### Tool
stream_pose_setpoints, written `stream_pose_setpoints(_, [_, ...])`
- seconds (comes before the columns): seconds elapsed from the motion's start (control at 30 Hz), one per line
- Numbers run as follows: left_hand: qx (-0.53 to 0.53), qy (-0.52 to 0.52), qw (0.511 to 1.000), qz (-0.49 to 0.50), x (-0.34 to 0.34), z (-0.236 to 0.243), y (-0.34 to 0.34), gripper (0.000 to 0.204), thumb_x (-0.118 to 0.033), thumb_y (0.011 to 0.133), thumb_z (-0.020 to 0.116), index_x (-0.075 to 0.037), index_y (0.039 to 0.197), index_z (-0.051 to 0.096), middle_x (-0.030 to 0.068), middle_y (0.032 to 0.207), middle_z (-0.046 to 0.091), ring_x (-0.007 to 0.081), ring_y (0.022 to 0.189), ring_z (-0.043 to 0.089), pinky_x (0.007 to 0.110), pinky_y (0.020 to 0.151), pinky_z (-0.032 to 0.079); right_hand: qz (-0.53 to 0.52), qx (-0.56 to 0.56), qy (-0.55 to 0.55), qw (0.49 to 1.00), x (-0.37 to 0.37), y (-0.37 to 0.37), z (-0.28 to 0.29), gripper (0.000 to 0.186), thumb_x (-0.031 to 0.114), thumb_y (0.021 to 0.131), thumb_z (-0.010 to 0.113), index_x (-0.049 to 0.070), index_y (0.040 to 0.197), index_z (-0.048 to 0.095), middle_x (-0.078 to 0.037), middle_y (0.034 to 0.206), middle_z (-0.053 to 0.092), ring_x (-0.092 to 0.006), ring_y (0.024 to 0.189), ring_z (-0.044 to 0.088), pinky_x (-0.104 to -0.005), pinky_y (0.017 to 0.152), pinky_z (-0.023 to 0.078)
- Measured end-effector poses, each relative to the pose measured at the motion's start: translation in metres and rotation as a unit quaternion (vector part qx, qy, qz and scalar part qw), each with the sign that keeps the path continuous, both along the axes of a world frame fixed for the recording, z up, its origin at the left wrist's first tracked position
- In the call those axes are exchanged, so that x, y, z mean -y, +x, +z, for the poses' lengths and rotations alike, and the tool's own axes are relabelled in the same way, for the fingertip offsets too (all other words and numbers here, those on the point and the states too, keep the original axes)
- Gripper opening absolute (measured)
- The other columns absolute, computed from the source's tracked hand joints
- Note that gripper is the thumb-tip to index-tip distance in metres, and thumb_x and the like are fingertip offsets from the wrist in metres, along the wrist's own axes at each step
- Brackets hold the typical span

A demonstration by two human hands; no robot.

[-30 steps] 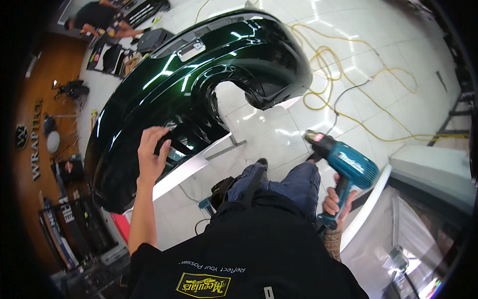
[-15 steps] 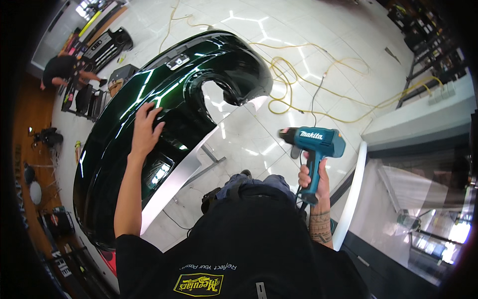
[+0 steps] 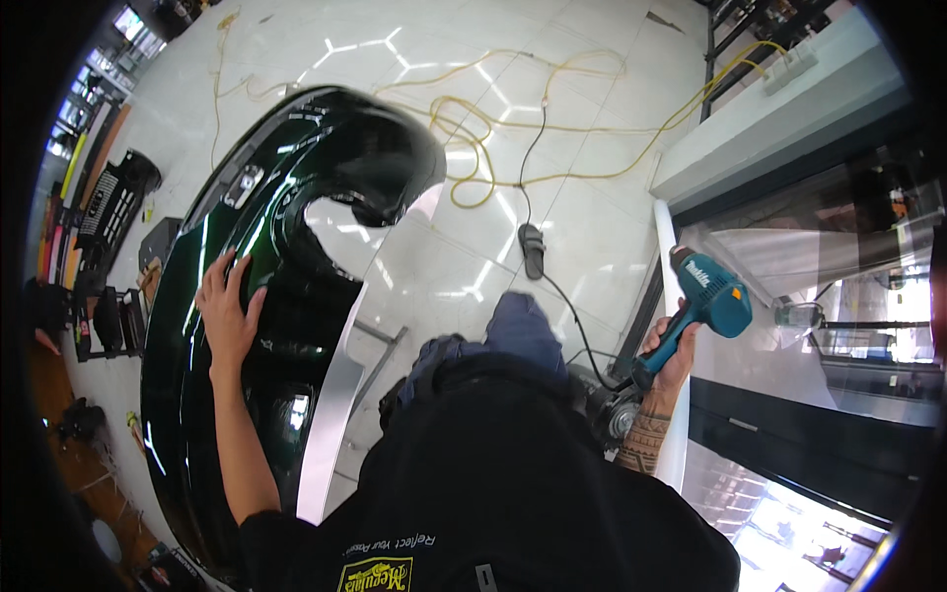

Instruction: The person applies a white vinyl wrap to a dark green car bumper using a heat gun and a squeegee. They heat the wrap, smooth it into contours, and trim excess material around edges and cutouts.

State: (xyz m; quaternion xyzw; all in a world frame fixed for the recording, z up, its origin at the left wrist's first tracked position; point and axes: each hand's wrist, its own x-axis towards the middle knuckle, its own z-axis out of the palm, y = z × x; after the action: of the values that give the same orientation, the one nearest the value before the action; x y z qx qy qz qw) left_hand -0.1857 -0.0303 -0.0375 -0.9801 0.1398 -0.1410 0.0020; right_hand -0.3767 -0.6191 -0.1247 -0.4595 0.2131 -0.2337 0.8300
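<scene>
My left hand (image 3: 229, 314) lies on a glossy dark green car bumper (image 3: 180, 414), its fingers spread and holding nothing. The bumper stretches along my left side, with a rounded opening near its far end. A pale strip (image 3: 333, 424) runs along its near edge. Out to the right, my right hand (image 3: 677, 357) is wrapped round the handle of a teal heat gun (image 3: 718, 304). Its dark nozzle points up and away, apart from the bumper. A black cord (image 3: 564, 296) trails from the handle end across the floor.
A yellow extension cord (image 3: 483, 163) lies looped on the tiled floor, leading to a socket block (image 3: 789, 65). A dark slipper (image 3: 531, 252) lies ahead. Glass panels and a long white tube (image 3: 675, 449) stand at right. Another bumper (image 3: 107, 207) is far left.
My right hand has carried the heat gun outward to the right, turning its nozzle upward. The view has shifted right; my left hand stays on the bumper.
</scene>
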Motion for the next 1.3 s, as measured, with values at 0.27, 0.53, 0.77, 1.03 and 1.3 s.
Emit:
stream_pose_setpoints(0.27, [0.019,-0.002,0.999,-0.03,0.017,-0.004,0.014,0.052,-0.032,0.085,0.069,-0.016,0.131,0.054,0.0077,0.14,0.047,0.0315,0.132,0.041,0.047,0.107,0.032,0.235,0.14,0.127,0.953,-0.038,0.02,0.032,0.08,0.058,0.093,0.053,0.01,0.151,0.024,-0.007,0.083,0.047,-0.0121,0.053,0.047,-0.0241,0.044,0.043])
stream_pose_setpoints(0.53, [0.034,0.017,0.999,-0.014,0.009,-0.015,0.014,0.05,-0.034,0.086,0.068,-0.015,0.13,0.055,0.0087,0.141,0.046,0.0315,0.132,0.041,0.047,0.108,0.032,0.53,-0.075,0.308,0.786,-0.15,0.085,0.093,0.087,0.065,0.091,0.049,0.003,0.148,0.025,-0.009,0.075,0.044,-0.012,0.045,0.043,-0.0236,0.039,0.04])
stream_pose_setpoints(0.77, [0.046,0.032,0.998,-0.027,0.017,-0.019,0.014,0.054,-0.036,0.085,0.068,-0.014,0.132,0.052,0.0081,0.141,0.046,0.0321,0.132,0.04,0.048,0.106,0.034,0.589,-0.081,0.407,0.694,-0.183,0.108,0.069,0.081,0.062,0.095,0.042,0.003,0.148,0.023,-0.01,0.082,0.045,-0.012,0.055,0.05,-0.0225,0.046,0.045])
stream_pose_setpoints(1.03, [-0.02,0.046,0.998,-0.025,0.013,-0.012,0.017,0.06,-0.041,0.084,0.07,-0.018,0.136,0.051,0.0062,0.146,0.041,0.0321,0.138,0.035,0.052,0.113,0.028,0.521,-0.063,0.517,0.677,-0.181,0.095,0.049,0.079,0.061,0.097,0.039,0.002,0.149,0.025,-0.008,0.083,0.044,-0.0119,0.058,0.047,-0.0251,0.049,0.043])
stream_pose_setpoints(1.3, [-0.031,0.058,0.998,-0.02,0.019,-0.009,0.015,0.059,-0.041,0.085,0.068,-0.02,0.136,0.05,0.0061,0.147,0.04,0.0319,0.14,0.032,0.053,0.114,0.027,0.521,-0.058,0.527,0.669,-0.177,0.109,0.04,0.074,0.061,0.098,0.037,0.004,0.144,0.033,-0.007,0.083,0.046,-0.0111,0.059,0.047,-0.0247,0.05,0.043])
